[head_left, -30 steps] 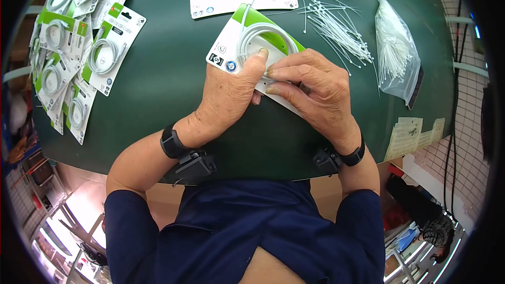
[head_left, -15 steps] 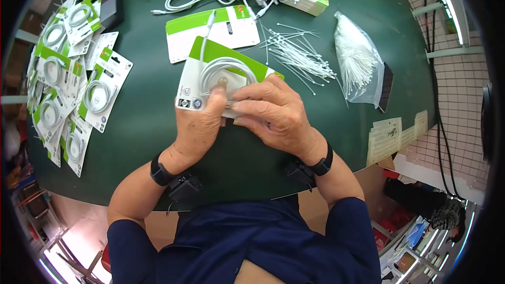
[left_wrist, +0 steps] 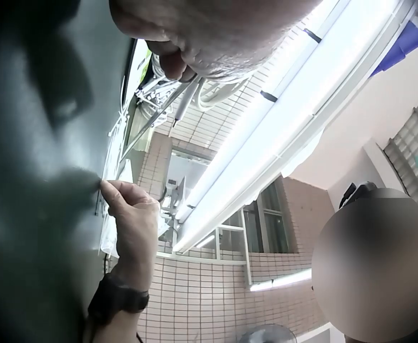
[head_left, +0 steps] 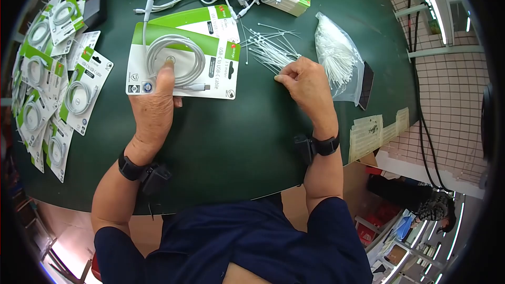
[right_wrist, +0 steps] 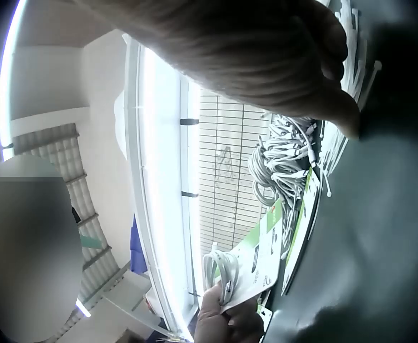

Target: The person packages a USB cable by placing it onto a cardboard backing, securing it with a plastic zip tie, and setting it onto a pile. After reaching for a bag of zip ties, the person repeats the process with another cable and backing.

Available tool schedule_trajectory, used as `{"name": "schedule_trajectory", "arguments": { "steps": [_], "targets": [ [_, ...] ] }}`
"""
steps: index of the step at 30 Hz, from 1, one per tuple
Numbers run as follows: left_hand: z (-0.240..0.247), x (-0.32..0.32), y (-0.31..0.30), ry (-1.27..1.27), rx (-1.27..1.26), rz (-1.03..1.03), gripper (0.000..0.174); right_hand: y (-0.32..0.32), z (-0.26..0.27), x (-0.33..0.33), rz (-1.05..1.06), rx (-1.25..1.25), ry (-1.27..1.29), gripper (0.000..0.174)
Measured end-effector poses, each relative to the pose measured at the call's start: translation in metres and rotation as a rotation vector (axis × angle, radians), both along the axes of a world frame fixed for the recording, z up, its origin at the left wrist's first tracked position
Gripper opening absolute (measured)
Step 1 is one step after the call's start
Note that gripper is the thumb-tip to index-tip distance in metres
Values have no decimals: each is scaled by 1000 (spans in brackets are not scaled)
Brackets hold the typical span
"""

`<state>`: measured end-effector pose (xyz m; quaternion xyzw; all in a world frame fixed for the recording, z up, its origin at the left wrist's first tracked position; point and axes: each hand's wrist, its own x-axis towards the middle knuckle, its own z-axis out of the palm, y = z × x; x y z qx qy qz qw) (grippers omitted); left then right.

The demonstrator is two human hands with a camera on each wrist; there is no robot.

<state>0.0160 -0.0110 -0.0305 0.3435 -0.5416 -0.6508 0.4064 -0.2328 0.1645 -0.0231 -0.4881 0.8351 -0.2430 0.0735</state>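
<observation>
Both forearms reach forward, well apart. The left hand lies palm down, thumb stretched ahead and pressing. The right hand is curled, thumb and forefinger pinched together.

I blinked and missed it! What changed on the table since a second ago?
The right grip let go of the card and moved right to the loose cable ties, pinching at them. The left grip still holds the card, thumb pressing the coiled cable.
</observation>
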Motion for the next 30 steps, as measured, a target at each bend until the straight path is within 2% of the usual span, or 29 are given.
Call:
{"name": "schedule_trajectory", "arguments": {
  "steps": [4,8,13,16,17,20,22,23,30],
  "targets": [
    [1,-3,3,-23,18,19,31,-1,-5,-4,92,39,91,17],
    [-2,-2,3,-9,16,2,31,0,-2,10,55,64,153,18],
    [4,-2,10,11,-12,5,32,0,7,12,40,-68,141,18],
    [5,4,16,-25,-86,-14,33,-4,22,14,-42,-292,-780,15],
    [3,7,17,-45,-138,-27,33,-4,24,14,-58,-317,-788,15],
    [-14,23,20,-76,-295,-87,34,-2,28,14,-16,-499,-1172,12],
    [-19,30,19,-81,-470,-145,37,-2,26,14,-8,-531,-1173,14],
    [-16,29,18,-83,-477,-158,37,-2,25,14,9,-536,-1169,16],
    [15,29,22,40,-1140,-531,44,-2,35,23,141,-517,-1060,17]
  ]
}}
